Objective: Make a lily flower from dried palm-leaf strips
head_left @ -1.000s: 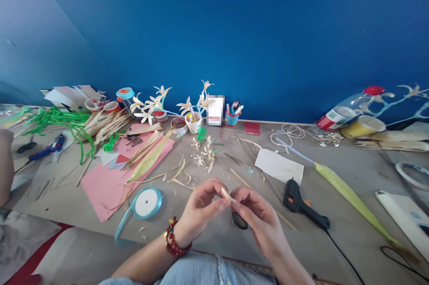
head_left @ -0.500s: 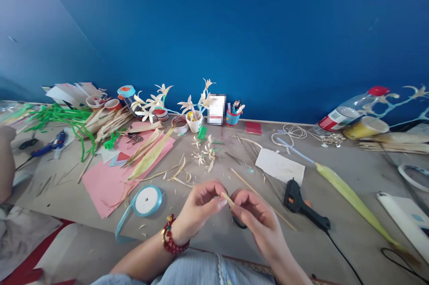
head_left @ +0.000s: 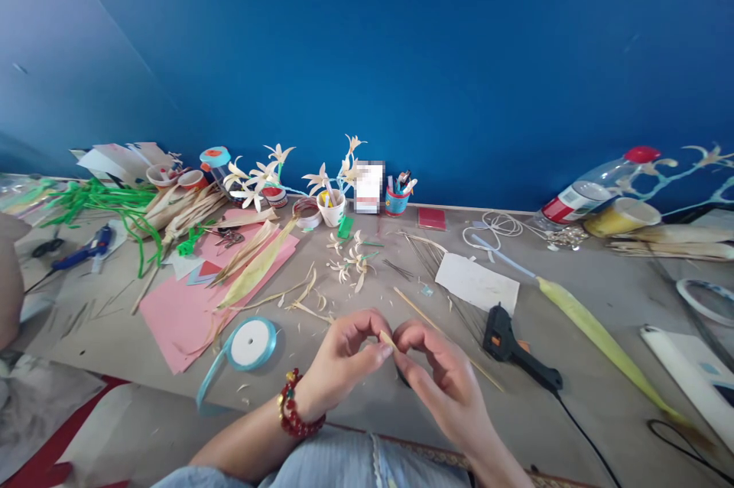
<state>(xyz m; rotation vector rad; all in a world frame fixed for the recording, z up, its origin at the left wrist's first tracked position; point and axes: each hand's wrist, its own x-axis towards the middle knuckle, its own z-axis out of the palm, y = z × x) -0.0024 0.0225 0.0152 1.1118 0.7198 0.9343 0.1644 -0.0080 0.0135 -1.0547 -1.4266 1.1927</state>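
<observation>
A small pale strip of corn husk is pinched between my two hands, over the front of the table. My left hand, with a red bead bracelet on its wrist, grips one end between thumb and fingertips. At the other end are the closed thumb and fingers of my right hand. Part of a dark object, its kind hidden, shows beneath the right hand. Beyond both hands lie several small cream husk flowers and curled husk scraps.
To the left are a roll of light blue ribbon and pink paper sheets. On the right lie a black glue gun with its cord, a white sheet and a long greenish husk. Another person's arm rests far left.
The fingertips have shifted slightly around the husk strip, and less of it shows. The dark object under my right hand is more covered. The view has moved a little.
</observation>
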